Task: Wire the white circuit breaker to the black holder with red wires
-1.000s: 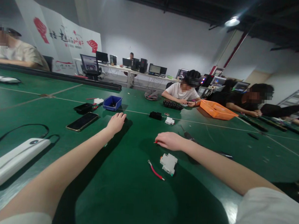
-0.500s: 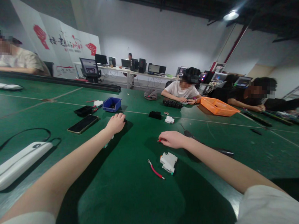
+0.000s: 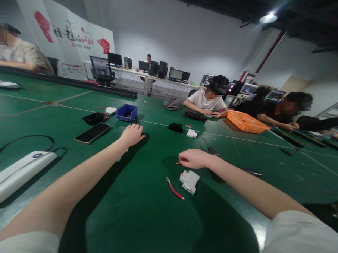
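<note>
My right hand [image 3: 195, 158] is closed in a pinch, with the tip of a red wire [image 3: 179, 163] poking out below its fingers. Just under that hand lies a white circuit breaker [image 3: 189, 181]. To its left is a short red cable [image 3: 175, 189] with a metal lug at one end. My left hand [image 3: 131, 135] rests on the green table, thumb held apart from the fingers and no object visible in it. Part of a white object [image 3: 118, 160] shows beside my left forearm, mostly hidden.
A blue bin [image 3: 126, 112], a phone [image 3: 93, 133] and a black tray [image 3: 93, 118] lie left. Further out are a black block [image 3: 176, 127] and another white breaker [image 3: 191, 134]. A screwdriver [image 3: 212, 151] lies behind my right hand. Co-workers sit beyond an orange crate [image 3: 246, 121].
My left thumb has stretched out away from the fingers. My right hand keeps its pinch on the red wire, and the camera view has shifted slightly.
</note>
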The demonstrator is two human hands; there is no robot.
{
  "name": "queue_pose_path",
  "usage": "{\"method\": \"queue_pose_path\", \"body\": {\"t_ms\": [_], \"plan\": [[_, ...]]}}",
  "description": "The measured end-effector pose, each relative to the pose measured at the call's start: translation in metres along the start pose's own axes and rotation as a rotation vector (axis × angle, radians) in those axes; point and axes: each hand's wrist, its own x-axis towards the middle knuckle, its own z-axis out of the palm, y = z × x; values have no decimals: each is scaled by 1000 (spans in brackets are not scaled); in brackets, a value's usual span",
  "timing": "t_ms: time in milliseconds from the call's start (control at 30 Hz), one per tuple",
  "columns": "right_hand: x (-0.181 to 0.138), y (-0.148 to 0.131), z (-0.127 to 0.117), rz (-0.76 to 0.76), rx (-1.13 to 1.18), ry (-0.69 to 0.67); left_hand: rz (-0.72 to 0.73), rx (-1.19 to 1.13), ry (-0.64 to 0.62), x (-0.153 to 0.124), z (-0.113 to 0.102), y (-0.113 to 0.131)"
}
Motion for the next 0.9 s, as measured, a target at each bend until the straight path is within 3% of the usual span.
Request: {"method": "queue_pose_path", "body": {"t_ms": [433, 633, 900], "plan": [[6, -5, 2, -8, 238, -200, 90, -6, -30, 1, -3, 1], [41, 36, -7, 120, -71, 170, 87, -22, -20, 0, -8, 5], [127, 117, -6, 468, -95, 455, 66, -10, -13, -2, -12, 10]]}}
